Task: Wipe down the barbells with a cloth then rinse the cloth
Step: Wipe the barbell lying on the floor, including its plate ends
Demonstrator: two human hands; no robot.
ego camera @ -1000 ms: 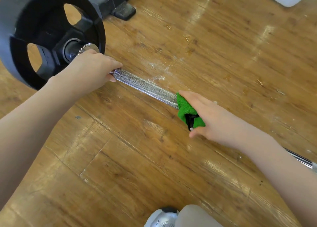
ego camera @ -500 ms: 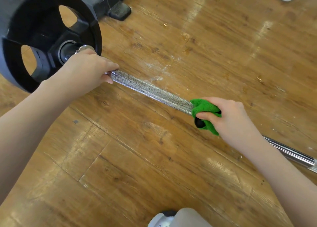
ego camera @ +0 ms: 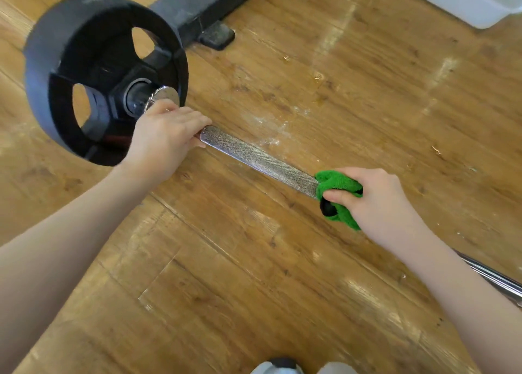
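Head view. My left hand [ego camera: 166, 136] wraps the barbell [ego camera: 254, 156] just beside the collar, next to the black weight plate [ego camera: 93, 74]; I judge this grip serves to steady the bar and keep it from rolling while the other hand works. My right hand [ego camera: 378, 198] is curled round the green cloth [ego camera: 337, 195], which is folded about the shaft at the near end of the knurled section, so that the fabric meets the metal all round, not on one face only. The bar runs diagonally from the plate at upper left to the lower right edge, where its smooth chromed part [ego camera: 491, 274] emerges beyond my right forearm. It lies just above the wooden floor [ego camera: 254, 289], carried by the plate. A white tub [ego camera: 463, 3] stands at upper right, well apart; whether it holds rinse water I cannot tell. Wiping appears under way; rinsing is not yet begun.
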